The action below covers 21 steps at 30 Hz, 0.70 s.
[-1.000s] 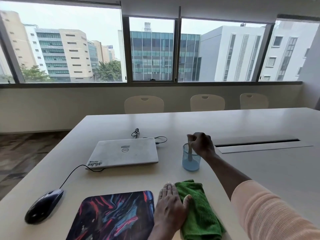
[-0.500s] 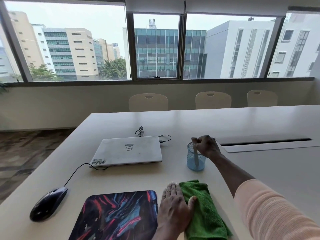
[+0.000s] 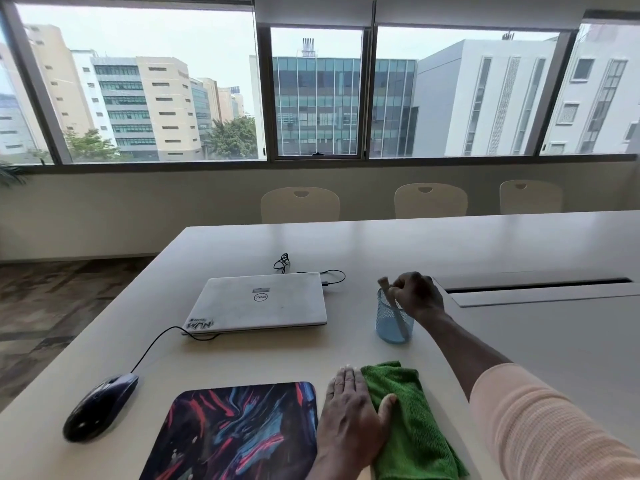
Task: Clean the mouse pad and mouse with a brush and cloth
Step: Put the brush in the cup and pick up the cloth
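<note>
R hand (image 3: 417, 297): fingers curled, pinching brush (image 3: 383, 284) near its top; brush leans inside blue mesh cup (image 3: 394, 323).
L hand (image 3: 353, 417): flat, fingers straight, holds nothing; thumb lies on green cloth (image 3: 415, 427).
Pad/mouse: mouse pad (image 3: 239, 434) just left of L hand, mouse (image 3: 98, 407) further left.
Risk: cup prob. light and unsteadied, so a slanted pull could snag the rim and tip it twd laptop (image 3: 259, 303).
Risk 2: thin pinch, brush may slip.

Nappy green cloth (image 3: 412, 424), matt printed mouse pad (image 3: 235, 434), glossy dark plastic mouse (image 3: 98, 408), all on a smooth, lightly sheened table (image 3: 346, 244); the blue cup (image 3: 393, 327) is fine mesh, and my sleeve (image 3: 554, 431) is ribbed knit.
</note>
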Motion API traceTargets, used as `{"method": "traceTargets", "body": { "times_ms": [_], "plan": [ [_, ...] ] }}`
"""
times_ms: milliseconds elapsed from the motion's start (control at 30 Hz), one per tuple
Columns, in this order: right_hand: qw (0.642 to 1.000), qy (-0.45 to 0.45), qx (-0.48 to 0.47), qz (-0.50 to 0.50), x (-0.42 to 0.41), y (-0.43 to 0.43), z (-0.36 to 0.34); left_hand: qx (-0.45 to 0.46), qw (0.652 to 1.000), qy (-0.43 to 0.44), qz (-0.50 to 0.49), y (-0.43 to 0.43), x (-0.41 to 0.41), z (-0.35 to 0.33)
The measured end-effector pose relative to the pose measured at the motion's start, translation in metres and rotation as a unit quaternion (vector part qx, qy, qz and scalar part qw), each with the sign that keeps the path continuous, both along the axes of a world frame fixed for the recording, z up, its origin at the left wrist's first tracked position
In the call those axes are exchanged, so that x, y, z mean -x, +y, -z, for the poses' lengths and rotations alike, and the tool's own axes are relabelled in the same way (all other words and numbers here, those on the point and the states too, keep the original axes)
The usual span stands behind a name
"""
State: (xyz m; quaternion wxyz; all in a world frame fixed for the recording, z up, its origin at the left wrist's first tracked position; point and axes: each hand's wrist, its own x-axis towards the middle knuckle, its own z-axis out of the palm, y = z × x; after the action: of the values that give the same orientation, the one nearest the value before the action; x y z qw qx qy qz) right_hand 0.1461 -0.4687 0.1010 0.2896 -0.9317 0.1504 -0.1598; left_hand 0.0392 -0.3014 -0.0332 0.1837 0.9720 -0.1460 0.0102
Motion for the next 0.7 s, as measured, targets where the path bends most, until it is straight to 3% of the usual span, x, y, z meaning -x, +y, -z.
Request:
{"method": "traceTargets", "body": {
  "times_ms": [133, 300, 367, 533, 700],
  "plan": [
    [0.995, -0.092, 0.037, -0.005, 0.007, 0.005, 0.003, 0.008, 1.000, 0.004, 0.003, 0.001, 0.001, -0.003],
    [0.962, -0.261, 0.084, -0.011, 0.039, 0.018, 0.020, 0.018, 1.000, 0.013, 0.007, 0.001, 0.005, -0.005],
    [0.955, -0.278, 0.096, -0.024, 0.060, 0.027, 0.031, 0.026, 1.000, 0.016, 0.007, 0.001, 0.006, -0.007],
    [0.987, -0.071, 0.107, -0.095, 0.111, 0.042, 0.065, 0.058, 0.997, 0.038, 0.027, 0.005, 0.009, -0.016],
    [0.990, 0.040, 0.087, -0.101, 0.138, 0.055, 0.080, 0.113, 0.990, 0.062, 0.062, 0.016, 0.016, -0.032]
  ]
}}
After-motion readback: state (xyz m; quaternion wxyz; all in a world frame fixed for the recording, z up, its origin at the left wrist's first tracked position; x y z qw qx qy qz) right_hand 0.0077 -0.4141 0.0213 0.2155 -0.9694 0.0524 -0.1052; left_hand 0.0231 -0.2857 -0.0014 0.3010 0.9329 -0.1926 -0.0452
